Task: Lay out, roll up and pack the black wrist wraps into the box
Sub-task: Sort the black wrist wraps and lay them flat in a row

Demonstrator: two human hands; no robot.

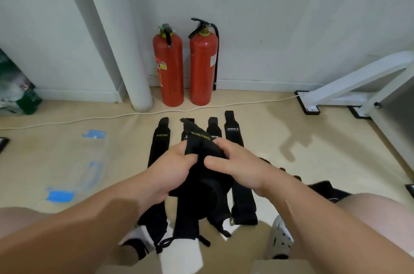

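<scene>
left hand (177, 169) | right hand (238, 167) | fingers (226, 146) of both clamped on one black wrist wrap (199, 139) — lifted

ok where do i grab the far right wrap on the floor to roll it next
Probably the near end of the far right wrap, pinched from above by the right hand once it drops the held wrap. It lies flat and straight, pointing away, that end closest and uncovered.

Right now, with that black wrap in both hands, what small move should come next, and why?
Probably wind another turn: the left hand and right hand grip the held wrap, rolled at the bottom, its lettered end sticking up loose.
</scene>
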